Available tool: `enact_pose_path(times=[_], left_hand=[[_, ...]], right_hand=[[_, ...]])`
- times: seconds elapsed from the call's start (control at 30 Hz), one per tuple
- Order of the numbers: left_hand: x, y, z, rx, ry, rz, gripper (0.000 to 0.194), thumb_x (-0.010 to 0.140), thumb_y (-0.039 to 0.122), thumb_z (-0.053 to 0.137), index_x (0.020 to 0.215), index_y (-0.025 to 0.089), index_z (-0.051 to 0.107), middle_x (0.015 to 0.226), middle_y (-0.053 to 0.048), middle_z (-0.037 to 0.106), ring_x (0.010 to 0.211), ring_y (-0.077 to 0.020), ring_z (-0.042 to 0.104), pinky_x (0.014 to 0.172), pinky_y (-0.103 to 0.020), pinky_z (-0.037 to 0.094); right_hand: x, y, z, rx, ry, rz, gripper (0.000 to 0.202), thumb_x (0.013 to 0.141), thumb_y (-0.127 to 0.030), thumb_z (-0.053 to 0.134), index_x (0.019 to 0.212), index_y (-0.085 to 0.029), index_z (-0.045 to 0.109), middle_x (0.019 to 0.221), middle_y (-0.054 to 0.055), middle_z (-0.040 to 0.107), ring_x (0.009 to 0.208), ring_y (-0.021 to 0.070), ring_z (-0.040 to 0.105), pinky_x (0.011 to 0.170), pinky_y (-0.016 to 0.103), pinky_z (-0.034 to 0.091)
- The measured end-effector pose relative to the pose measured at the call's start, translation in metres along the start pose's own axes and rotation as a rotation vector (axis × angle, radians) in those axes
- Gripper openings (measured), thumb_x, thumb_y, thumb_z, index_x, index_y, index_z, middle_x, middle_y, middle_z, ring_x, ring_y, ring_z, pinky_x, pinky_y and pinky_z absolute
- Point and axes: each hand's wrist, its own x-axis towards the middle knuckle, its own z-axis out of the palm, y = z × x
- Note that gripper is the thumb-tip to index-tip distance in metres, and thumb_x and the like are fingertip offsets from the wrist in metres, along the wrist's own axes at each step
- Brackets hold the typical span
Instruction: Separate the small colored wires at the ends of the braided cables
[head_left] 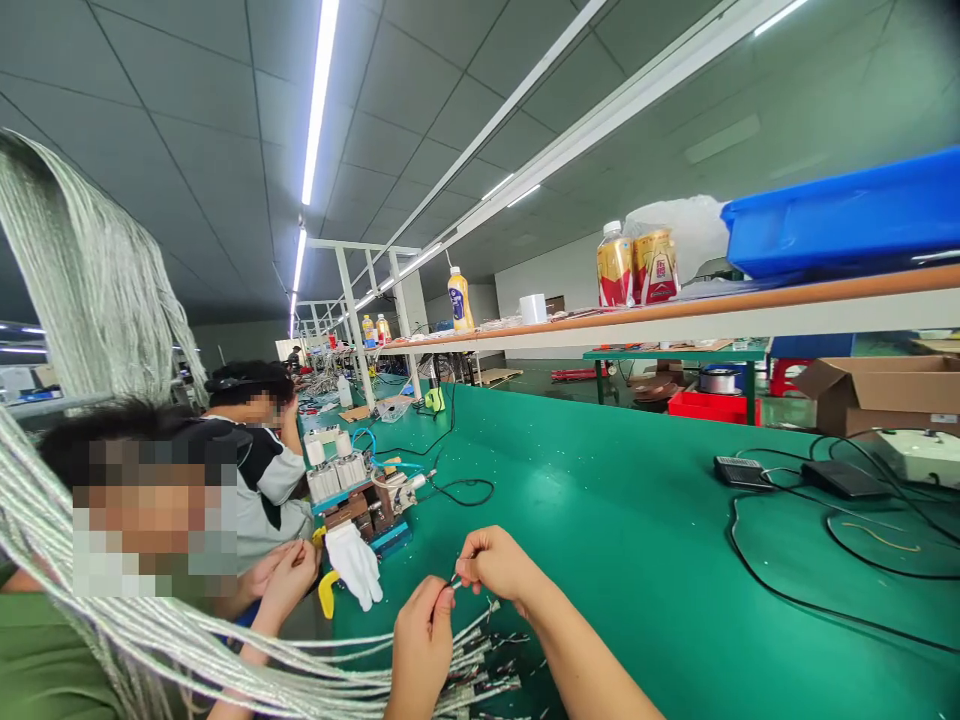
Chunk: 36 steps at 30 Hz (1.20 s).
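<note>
My left hand (pixel 424 628) is closed, thumb against the fingers, on a thin cable end (pixel 455 583). From the right, the fingertips of my right hand (pixel 495 567) pinch the tip of the same cable, with dark and light bits showing between the hands. Most of that piece is covered by my fingers. Below my hands lies a bundle of silvery braided cables (pixel 315 682), their stripped ends (pixel 491 665) fanned out over the green table. The bundle sweeps up to the left and hangs high there.
On the left, a co-worker in a green top (pixel 52 650) sits close, hands together. A small bench machine (pixel 364 490), a white glove (pixel 354 565) and a yellow-handled tool (pixel 327 595) lie nearby. Black cords (pixel 757 570) cross the right side; a shelf (pixel 675 307) bears bottles and a blue bin (pixel 840 220).
</note>
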Motion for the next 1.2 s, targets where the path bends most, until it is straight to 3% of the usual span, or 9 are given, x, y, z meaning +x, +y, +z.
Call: enact_pose_path(times=[0.27,0.53,0.67,0.9,1.03,1.2], left_hand=[[-0.002,0.004,-0.002,0.012,-0.029,-0.02,0.041,0.098,0.045,0.039,0.071,0.019,0.055,0.066,0.0,0.054,0.062,-0.0134,0.05,0.06,-0.024,0.033],[-0.001,0.004,-0.002,-0.017,-0.035,-0.06,0.043,0.099,0.046,0.038,0.069,0.018,0.053,0.066,0.0,0.052,0.063,-0.0128,0.049,0.06,-0.024,0.032],[-0.002,0.006,-0.001,-0.041,-0.045,-0.056,0.041,0.099,0.045,0.04,0.071,0.018,0.053,0.067,0.001,0.051,0.063,-0.0123,0.047,0.06,-0.025,0.031],[-0.001,0.016,-0.003,-0.089,-0.001,-0.05,0.025,0.099,0.038,0.045,0.087,0.019,0.058,0.081,0.0,0.054,0.07,-0.0123,0.047,0.064,-0.025,0.034],[0.002,0.012,-0.001,-0.122,0.056,-0.047,0.022,0.098,0.037,0.047,0.09,0.019,0.059,0.082,-0.001,0.055,0.071,-0.0131,0.048,0.066,-0.025,0.036],[0.004,0.011,-0.001,-0.11,0.062,-0.057,0.024,0.097,0.038,0.049,0.088,0.019,0.059,0.08,0.0,0.056,0.069,-0.0122,0.047,0.064,-0.024,0.036]], right_hand=[[-0.008,-0.002,-0.021,0.034,-0.055,0.03,0.018,0.059,-0.025,0.07,0.063,-0.016,0.056,0.056,-0.002,0.061,0.047,0.0091,0.052,0.044,0.02,0.029],[-0.012,-0.003,-0.018,0.075,-0.114,0.005,0.019,0.074,-0.034,0.057,0.069,-0.016,0.055,0.062,0.001,0.061,0.052,0.0104,0.054,0.049,0.021,0.037],[-0.009,-0.002,-0.018,0.008,-0.085,-0.044,0.018,0.082,-0.028,0.049,0.072,-0.015,0.057,0.063,0.0,0.06,0.052,0.0098,0.052,0.049,0.02,0.037],[-0.013,-0.014,-0.021,-0.226,0.0,-0.08,0.011,0.079,-0.013,0.053,0.083,-0.017,0.062,0.065,-0.003,0.058,0.053,0.0089,0.051,0.048,0.019,0.032],[-0.021,-0.025,-0.022,-0.389,0.018,-0.12,0.006,0.079,-0.015,0.06,0.083,-0.019,0.063,0.066,-0.004,0.059,0.056,0.0086,0.048,0.051,0.019,0.029],[-0.023,-0.03,-0.023,-0.433,0.024,-0.173,0.004,0.081,-0.021,0.061,0.084,-0.019,0.064,0.068,-0.005,0.058,0.056,0.0083,0.043,0.052,0.02,0.028]])
